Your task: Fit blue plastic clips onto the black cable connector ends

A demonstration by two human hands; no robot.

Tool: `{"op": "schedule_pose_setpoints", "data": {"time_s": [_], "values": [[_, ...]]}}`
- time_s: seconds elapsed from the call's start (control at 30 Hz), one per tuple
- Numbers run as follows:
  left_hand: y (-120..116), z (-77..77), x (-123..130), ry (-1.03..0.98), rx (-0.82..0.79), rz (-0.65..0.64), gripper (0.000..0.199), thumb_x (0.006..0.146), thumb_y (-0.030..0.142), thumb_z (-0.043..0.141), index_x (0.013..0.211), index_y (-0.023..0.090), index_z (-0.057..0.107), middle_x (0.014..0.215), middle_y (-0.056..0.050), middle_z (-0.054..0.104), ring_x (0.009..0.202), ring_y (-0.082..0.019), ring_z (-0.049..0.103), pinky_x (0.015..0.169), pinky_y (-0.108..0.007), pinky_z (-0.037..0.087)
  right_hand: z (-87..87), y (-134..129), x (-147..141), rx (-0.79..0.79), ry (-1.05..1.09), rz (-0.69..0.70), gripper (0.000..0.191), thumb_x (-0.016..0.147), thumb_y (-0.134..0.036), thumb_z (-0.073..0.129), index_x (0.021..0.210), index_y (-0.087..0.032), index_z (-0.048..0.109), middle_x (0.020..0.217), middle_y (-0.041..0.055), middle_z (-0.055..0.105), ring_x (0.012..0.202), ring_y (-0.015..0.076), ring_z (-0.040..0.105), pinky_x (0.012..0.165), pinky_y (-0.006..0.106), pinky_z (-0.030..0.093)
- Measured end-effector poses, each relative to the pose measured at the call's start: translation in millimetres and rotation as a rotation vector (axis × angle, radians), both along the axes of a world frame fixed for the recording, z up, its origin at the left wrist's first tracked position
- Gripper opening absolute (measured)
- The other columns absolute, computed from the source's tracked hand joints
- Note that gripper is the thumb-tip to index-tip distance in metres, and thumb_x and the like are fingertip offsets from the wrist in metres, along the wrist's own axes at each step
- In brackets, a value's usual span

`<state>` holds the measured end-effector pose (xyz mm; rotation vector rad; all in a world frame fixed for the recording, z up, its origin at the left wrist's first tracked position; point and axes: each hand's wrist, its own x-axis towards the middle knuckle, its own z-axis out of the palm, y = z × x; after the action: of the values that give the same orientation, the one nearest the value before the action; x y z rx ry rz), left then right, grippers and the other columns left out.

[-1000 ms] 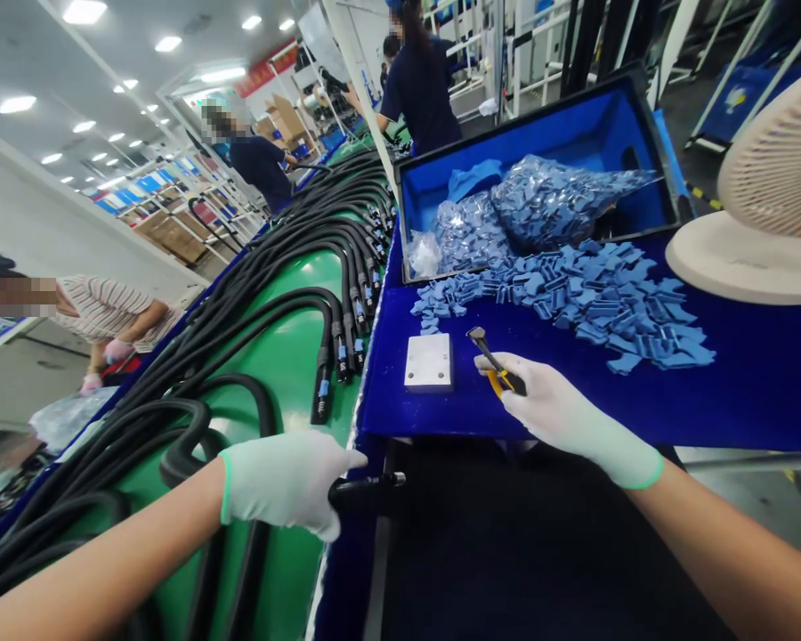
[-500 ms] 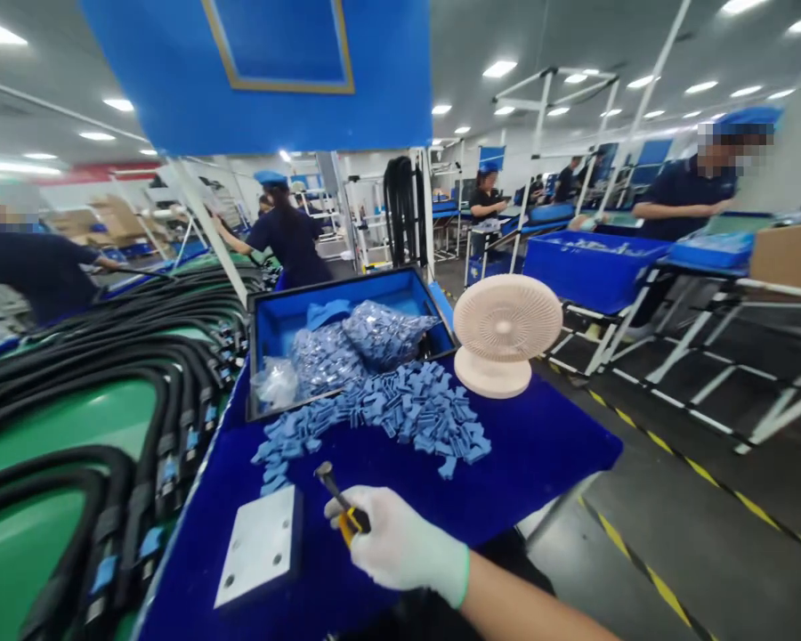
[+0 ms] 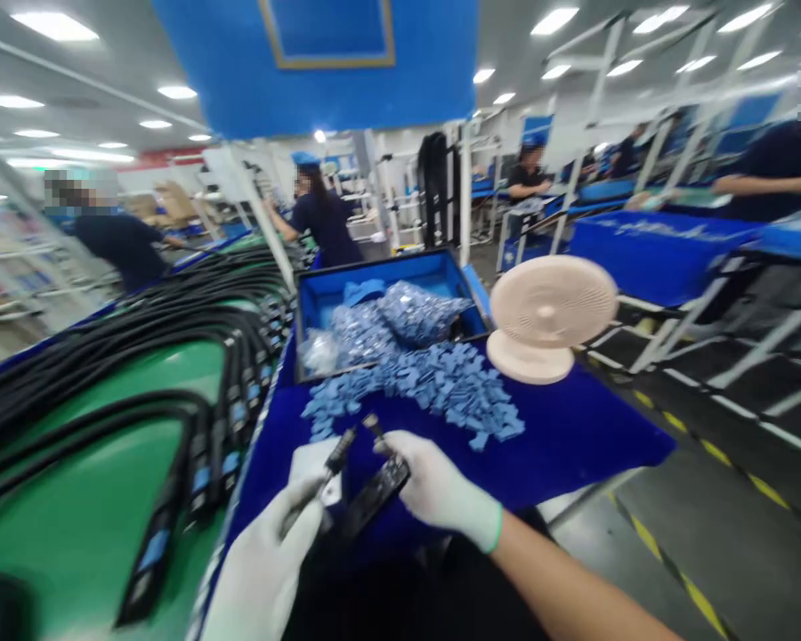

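My left hand [image 3: 260, 570], in a white glove, comes in at the bottom and is shut on a slim black cable connector [image 3: 337, 456] above the blue velvet table top [image 3: 574, 454]. Just to its right, my right hand [image 3: 440, 488] is closed around a cutter, whose dark tip [image 3: 374, 425] shows above the fingers. Its yellow body is hidden. A flat black piece [image 3: 374, 499] lies under those fingers, too blurred to identify. A white plate [image 3: 313, 463] is mostly hidden behind the connector and my left hand.
A loose heap of blue pieces [image 3: 433, 392] lies beyond my hands, before an open blue-lined case [image 3: 380, 307] of bagged pieces. A cream fan [image 3: 544, 316] stands right. Black cables [image 3: 140, 356] lie on a green belt left. Several co-workers [image 3: 324, 218] work nearby.
The view has swung up and right since the oldest frame. My left hand has returned to view, lifting the black connector over the blue table, and now sits close to my right hand.
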<state>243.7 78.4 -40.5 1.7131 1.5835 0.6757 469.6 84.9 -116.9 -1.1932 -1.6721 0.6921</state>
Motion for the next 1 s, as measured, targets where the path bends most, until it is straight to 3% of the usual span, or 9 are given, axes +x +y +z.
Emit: {"op": "schedule_pose_setpoints", "data": {"time_s": [0.1, 0.2, 0.33, 0.6, 0.83, 0.93, 1.0], "values": [[10, 0.9, -2, -0.193, -0.069, 0.069, 0.055, 0.086, 0.049, 0.061, 0.130, 0.015, 0.068, 0.123, -0.010, 0.074, 0.112, -0.031, 0.070, 0.097, -0.039, 0.057, 4.4, -5, 0, -0.017, 0.000, 0.073, 0.053, 0.073, 0.006, 0.044, 0.113, -0.019, 0.068, 0.118, 0.0083, 0.070, 0.113, 0.0222, 0.065, 0.108, 0.036, 0.047], [10, -1.1, -7, -0.258, -0.088, 0.128, 0.060, 0.087, 0.051, 0.065, 0.132, 0.012, 0.067, 0.109, -0.011, 0.077, 0.092, -0.026, 0.072, 0.082, -0.035, 0.057, 10.0, -15, -4, -0.026, -0.036, 0.162, 0.060, 0.073, 0.009, 0.044, 0.120, -0.020, 0.069, 0.119, 0.0081, 0.070, 0.113, 0.0229, 0.065, 0.108, 0.037, 0.048], [3, -2.9, -11, -0.228, -0.054, 0.048, 0.054, 0.092, 0.049, 0.061, 0.133, 0.014, 0.069, 0.093, -0.006, 0.076, 0.079, -0.021, 0.067, 0.071, -0.028, 0.052, 18.8, -29, -15, -0.056, -0.053, 0.263, 0.067, 0.076, 0.008, 0.045, 0.133, -0.022, 0.064, 0.127, 0.0084, 0.070, 0.120, 0.0247, 0.065, 0.107, 0.037, 0.051], [6, -14.7, -15, -0.214, -0.077, 0.007, 0.047, 0.094, 0.045, 0.059, 0.129, 0.015, 0.071, 0.098, -0.005, 0.076, 0.083, -0.021, 0.066, 0.076, -0.030, 0.050, 10.8, -31, -23, -0.067, -0.110, 0.277, 0.067, 0.083, 0.001, 0.046, 0.147, -0.017, 0.051, 0.143, 0.0129, 0.063, 0.137, 0.0269, 0.057, 0.116, 0.041, 0.048], [3, -12.8, -12, -0.085, -0.024, -0.025, 0.040, 0.095, 0.041, 0.055, 0.121, 0.019, 0.076, 0.077, -0.001, 0.072, 0.078, -0.022, 0.063, 0.075, -0.031, 0.047, 7.8, -34, -21, 0.008, -0.139, 0.299, 0.069, 0.080, 0.002, 0.048, 0.147, -0.017, 0.051, 0.147, 0.0118, 0.060, 0.140, 0.0262, 0.053, 0.119, 0.042, 0.045], [0, -11.5, -10, -0.029, 0.015, -0.041, 0.038, 0.095, 0.039, 0.054, 0.117, 0.020, 0.078, 0.078, 0.000, 0.073, 0.078, -0.022, 0.064, 0.077, -0.031, 0.048, 6.5, -36, -21, -0.008, -0.129, 0.269, 0.061, 0.083, 0.001, 0.047, 0.140, -0.018, 0.054, 0.142, 0.0121, 0.062, 0.135, 0.0259, 0.057, 0.114, 0.041, 0.049], [0, -11.6, -10, -0.021, 0.007, -0.049, 0.038, 0.095, 0.040, 0.054, 0.116, 0.020, 0.078, 0.081, -0.001, 0.075, 0.080, -0.023, 0.066, 0.079, -0.031, 0.049, 3.6, -36, -22, -0.024, -0.132, 0.240, 0.048, 0.084, 0.001, 0.046, 0.126, -0.018, 0.060, 0.130, 0.0115, 0.068, 0.124, 0.0249, 0.063, 0.108, 0.040, 0.052]]}}
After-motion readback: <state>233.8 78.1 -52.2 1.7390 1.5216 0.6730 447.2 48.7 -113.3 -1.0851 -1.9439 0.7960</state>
